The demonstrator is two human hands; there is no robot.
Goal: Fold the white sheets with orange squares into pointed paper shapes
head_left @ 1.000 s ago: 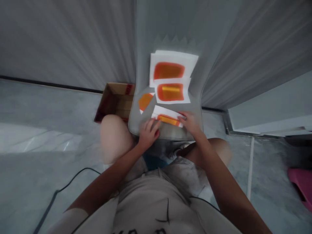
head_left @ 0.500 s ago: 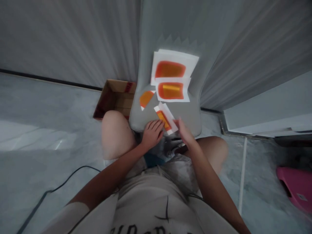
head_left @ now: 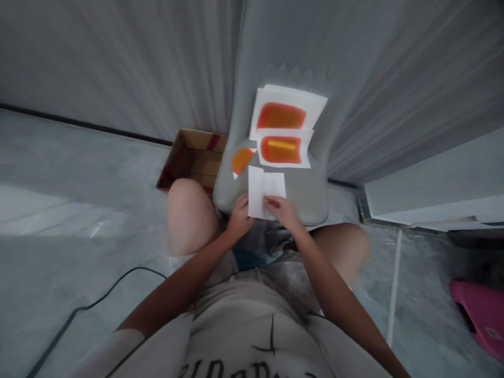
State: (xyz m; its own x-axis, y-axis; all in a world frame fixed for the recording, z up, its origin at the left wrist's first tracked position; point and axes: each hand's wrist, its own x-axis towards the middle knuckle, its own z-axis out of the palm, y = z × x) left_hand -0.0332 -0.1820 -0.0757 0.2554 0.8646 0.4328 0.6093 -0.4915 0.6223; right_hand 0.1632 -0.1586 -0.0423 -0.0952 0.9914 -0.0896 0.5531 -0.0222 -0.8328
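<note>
A folded white paper lies on the grey chair seat in front of me, white side up. My left hand grips its lower left edge, fingers closed. My right hand presses its fingers on the paper's lower right part. Beyond it lie two white sheets with orange patches: a near sheet with a gold centre and a far sheet. A small orange scrap rests left of them.
An open cardboard box stands on the floor left of the chair. A black cable runs over the floor at lower left. A pink object sits at far right. Grey curtains hang behind. My bare knees flank the seat.
The folded paper showed an orange strip before; it has been turned and now shows only white. Both hands shifted slightly toward me along its lower edge.
</note>
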